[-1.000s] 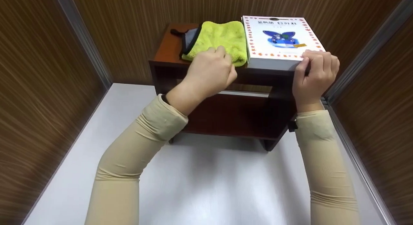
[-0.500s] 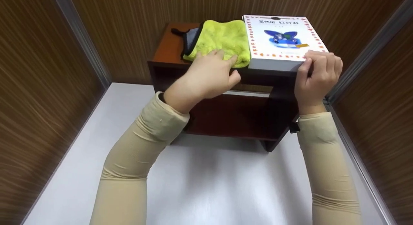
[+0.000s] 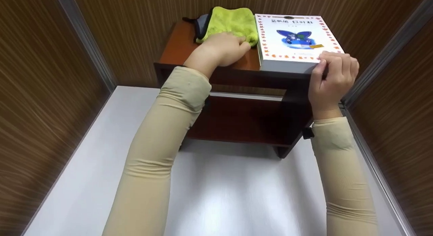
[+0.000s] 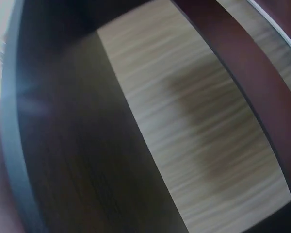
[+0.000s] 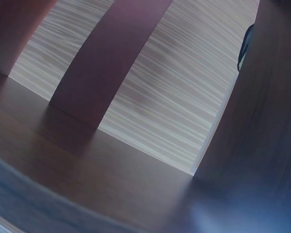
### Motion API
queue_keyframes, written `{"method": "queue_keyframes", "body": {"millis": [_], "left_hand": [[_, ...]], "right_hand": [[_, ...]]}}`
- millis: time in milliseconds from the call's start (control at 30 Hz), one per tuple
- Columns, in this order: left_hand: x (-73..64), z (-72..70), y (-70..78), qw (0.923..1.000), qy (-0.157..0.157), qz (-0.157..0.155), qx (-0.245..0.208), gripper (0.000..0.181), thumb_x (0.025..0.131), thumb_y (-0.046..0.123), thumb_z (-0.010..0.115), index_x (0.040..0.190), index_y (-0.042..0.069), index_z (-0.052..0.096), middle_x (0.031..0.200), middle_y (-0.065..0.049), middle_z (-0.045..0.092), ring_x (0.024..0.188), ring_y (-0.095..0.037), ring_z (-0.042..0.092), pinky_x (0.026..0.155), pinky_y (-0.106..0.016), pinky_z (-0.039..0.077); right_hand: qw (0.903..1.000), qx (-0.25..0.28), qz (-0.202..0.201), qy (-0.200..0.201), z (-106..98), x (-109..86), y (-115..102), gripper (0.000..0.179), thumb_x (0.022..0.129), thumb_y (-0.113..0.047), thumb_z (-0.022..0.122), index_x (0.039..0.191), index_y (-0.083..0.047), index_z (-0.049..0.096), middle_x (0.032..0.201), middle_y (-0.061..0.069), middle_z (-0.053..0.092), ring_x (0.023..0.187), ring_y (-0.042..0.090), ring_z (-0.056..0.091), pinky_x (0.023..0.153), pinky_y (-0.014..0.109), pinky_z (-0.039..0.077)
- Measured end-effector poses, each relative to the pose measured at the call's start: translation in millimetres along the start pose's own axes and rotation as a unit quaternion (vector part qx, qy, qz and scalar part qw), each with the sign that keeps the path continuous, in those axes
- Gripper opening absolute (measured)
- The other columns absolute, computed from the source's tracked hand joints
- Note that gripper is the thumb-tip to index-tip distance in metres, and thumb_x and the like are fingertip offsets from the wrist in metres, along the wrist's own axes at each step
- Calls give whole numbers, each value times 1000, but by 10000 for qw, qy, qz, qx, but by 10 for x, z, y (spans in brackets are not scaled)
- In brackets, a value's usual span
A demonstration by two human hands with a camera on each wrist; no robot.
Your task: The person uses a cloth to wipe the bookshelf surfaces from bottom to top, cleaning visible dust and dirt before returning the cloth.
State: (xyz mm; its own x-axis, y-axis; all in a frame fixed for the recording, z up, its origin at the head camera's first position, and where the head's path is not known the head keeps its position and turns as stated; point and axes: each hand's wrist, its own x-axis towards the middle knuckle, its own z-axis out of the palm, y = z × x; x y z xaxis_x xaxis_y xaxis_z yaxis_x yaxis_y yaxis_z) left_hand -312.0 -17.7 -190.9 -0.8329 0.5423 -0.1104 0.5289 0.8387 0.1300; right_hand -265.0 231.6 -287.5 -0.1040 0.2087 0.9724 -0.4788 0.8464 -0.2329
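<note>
A yellow-green plush cloth (image 3: 230, 21) with black edging and a grey flap lies on a small brown table (image 3: 174, 48). My left hand (image 3: 221, 49) reaches over the tabletop, its fingers laid on the cloth's near edge and the thumb out to the right; some fingertips are hidden. To the cloth's right is a thick white book (image 3: 297, 53) with a blue butterfly on its cover. My right hand (image 3: 333, 78) holds the book's near right corner, fingers curled over it and thumb against its front side. Neither wrist view shows the cloth's plush side or the book's cover.
Wood-grain walls (image 3: 135, 33) enclose the table at the back and both sides. Below is a dark red lower shelf (image 3: 243, 119) above a white floor (image 3: 216, 195). Both wrist views look beneath the tabletop, with a crossbar (image 5: 102, 68) in the right one.
My left hand has uncurled and moved forward, and the cloth has slid back toward the wall, baring the table's front strip. The right hand stays at the book's corner.
</note>
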Motion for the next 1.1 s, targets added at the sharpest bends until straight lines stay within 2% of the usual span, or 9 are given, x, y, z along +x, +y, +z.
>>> {"method": "queue_keyframes", "body": {"millis": [167,233,433,567,700,767,833,1000,1100], "left_hand": [[64,-122,-13,9994,-290,-150,-139,59,97,45,8,146,24,32,152,2,23,139,-20,18,111,-33,16],[51,-168,-13,9990,-360,-216,-175,58,97,46,8,131,19,47,148,-2,31,135,-20,27,109,-33,21],[-96,-326,-31,9982,-477,-335,-146,53,96,47,12,104,12,52,130,-7,46,115,-20,41,101,-34,31],[-250,-398,-64,9989,-294,-369,-71,34,93,38,26,81,14,47,94,-4,52,86,-17,48,81,-31,40],[-353,-442,-93,9994,94,-235,223,19,82,23,42,65,13,40,58,4,37,54,-12,36,53,-26,34],[-397,-455,-98,9990,142,-183,380,16,80,21,47,66,12,44,57,5,39,53,-11,36,50,-25,33],[-443,-445,-90,9983,48,-189,547,14,80,22,49,70,13,49,65,3,46,57,-12,41,52,-26,35],[-509,-324,-4,9931,-238,-117,1145,16,86,25,45,80,11,50,84,-5,49,76,-20,46,68,-36,44],[-518,-278,93,9890,-367,-291,1403,18,88,22,42,89,8,52,92,-7,50,82,-21,45,70,-38,44]], "right_hand": [[10000,23,-10,22,15,4,16,31,82,-25,48,75,2,61,85,15,63,82,35,49,87,38,35],[10000,13,-9,24,15,8,20,31,82,-25,48,76,2,61,85,15,62,82,35,49,87,38,35],[10000,32,-22,23,21,-4,29,31,82,-25,48,76,2,61,85,16,62,82,35,49,88,38,35],[10000,41,-28,12,17,-6,21,31,82,-25,48,76,2,61,86,15,63,82,35,50,88,38,35],[10000,16,-6,-3,8,10,25,31,82,-25,47,76,2,61,87,15,63,83,35,50,89,38,35],[10000,16,2,-14,9,17,27,31,82,-25,47,77,2,61,87,15,63,83,35,50,89,37,35],[10000,22,1,-29,14,16,25,31,82,-25,47,77,2,61,87,15,63,83,35,50,89,38,35],[10000,-4,-7,-66,10,-3,9,31,83,-26,47,77,2,61,87,15,62,83,35,49,88,38,35],[10000,-16,0,-53,-4,-5,-8,31,83,-26,47,77,2,61,87,15,62,83,35,49,88,38,35]]}}
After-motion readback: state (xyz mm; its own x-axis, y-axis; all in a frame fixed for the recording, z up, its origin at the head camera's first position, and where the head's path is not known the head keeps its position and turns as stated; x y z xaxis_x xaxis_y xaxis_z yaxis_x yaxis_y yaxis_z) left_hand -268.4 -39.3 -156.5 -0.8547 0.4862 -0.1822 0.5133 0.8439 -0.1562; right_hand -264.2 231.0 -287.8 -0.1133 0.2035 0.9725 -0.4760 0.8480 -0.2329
